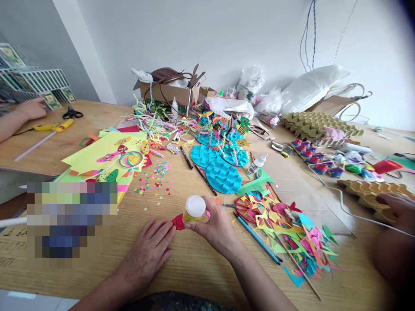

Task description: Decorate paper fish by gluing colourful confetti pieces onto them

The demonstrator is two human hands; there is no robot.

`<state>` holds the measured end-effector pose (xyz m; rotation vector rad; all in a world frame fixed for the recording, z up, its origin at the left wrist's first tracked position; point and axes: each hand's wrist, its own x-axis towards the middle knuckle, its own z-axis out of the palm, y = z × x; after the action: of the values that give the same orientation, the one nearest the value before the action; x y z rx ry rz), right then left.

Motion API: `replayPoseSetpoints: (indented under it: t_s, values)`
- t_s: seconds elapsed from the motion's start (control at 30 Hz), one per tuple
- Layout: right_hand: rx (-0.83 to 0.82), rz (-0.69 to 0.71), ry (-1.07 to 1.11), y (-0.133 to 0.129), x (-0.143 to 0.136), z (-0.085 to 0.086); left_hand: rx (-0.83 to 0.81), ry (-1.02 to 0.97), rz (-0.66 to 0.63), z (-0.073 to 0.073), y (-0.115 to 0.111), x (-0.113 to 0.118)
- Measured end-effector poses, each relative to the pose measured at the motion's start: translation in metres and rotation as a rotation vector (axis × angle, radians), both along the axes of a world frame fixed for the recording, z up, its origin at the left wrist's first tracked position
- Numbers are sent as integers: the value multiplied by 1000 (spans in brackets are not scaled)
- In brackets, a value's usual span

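Observation:
My right hand [215,226] is wrapped round a small tub with a white round top [195,206] and a yellowish lower part. It stands low over the table, partly covering a red paper cut-out [178,221]. My left hand [154,248] lies flat on the wood, fingers stretched out, with the fingertips on the left end of that red piece. Loose confetti bits [161,168] are scattered just beyond my hands. Blue egg-carton-textured discs [223,174] lie farther back. Whether the tub touches the paper is hidden.
Paper scraps [300,242] are heaped on the right beside blue pens [256,237] and a wooden stick [300,270]. Yellow sheets [94,151] with fish cut-outs lie left. Other people's hands show at far left [32,108] and far right [397,205]. A white cord [353,211] crosses the right side.

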<state>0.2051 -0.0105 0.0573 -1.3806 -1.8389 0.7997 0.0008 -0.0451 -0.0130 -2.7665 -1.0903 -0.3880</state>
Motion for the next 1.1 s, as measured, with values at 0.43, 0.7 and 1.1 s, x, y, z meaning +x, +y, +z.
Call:
replayPoseSetpoints:
  t_s: [0.43,0.7,1.1]
  values:
    - [-19,0,23,3,2,1,-75,-33,15,3,-1,5]
    - [-39,-11,28,9,1,1,-60,-8,152,7,-7,25]
    - [-45,-17,37,10,1,0,-97,-74,204,5,-9,29]
